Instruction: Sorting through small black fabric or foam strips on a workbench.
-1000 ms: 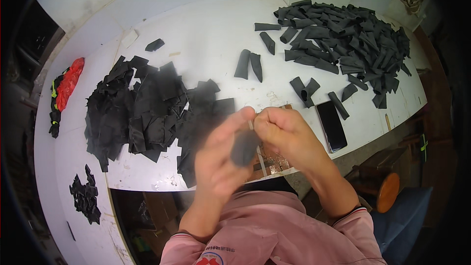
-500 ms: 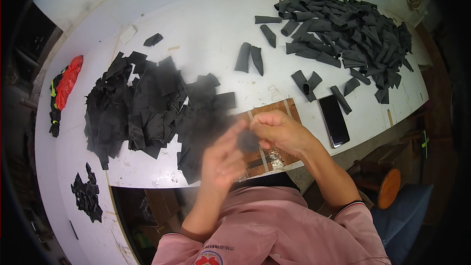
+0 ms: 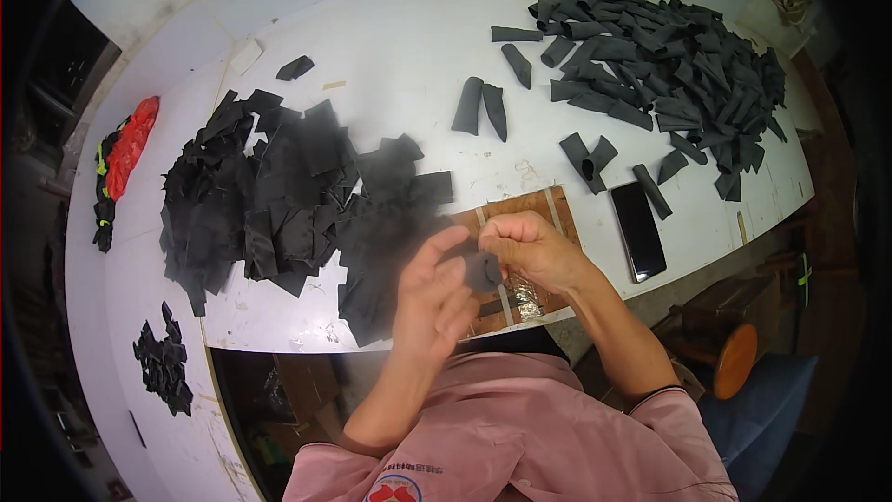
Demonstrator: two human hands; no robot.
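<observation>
Here on the pink shirt (image 3: 483, 423), on the wearer's left chest, runs a short row of small dark printed characters (image 3: 414, 468), and look, just beside it sits a round emblem (image 3: 394, 491), blue at the rim, red figure on a white ground, cut off by the lower edge of view! There's a line of tiny lettering inside the rim, too small to read.

Cloth pieces (image 3: 295, 195) lie left; tubes (image 3: 683, 74) right, behind the phone (image 3: 637, 232).

I look through one head-worn fisheye, facing down from close above the pink shirt (image 3: 520, 418) and across the white table (image 3: 409, 65).
</observation>
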